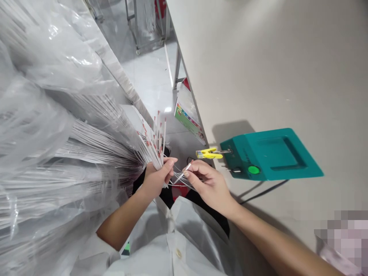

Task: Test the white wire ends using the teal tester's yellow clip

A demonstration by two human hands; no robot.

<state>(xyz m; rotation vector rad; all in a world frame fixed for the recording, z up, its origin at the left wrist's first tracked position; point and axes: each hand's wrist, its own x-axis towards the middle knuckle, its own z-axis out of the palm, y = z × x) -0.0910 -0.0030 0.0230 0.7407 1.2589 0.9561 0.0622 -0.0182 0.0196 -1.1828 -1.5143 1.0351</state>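
Note:
My left hand (159,174) is wrapped round a bundle of thin white wires (156,151), whose reddish tips point up and away from me. To its right, my right hand (205,182) pinches a single white wire (183,173) between thumb and fingers, its end sticking up past the fingertips. More loose wires run between the two hands, low over my lap. Just beyond my right hand, at the table's edge, a yellow clip (209,153) is attached to the front of a teal box (270,155) with a green button (253,170).
Long bundles of white wires (94,142) wrapped in clear plastic (31,115) fill the left side. The pale table (273,69) spreads to the right, with a dark cable (266,191) behind the box. A printed carton (189,115) stands on the floor near a wheeled metal rack (136,34).

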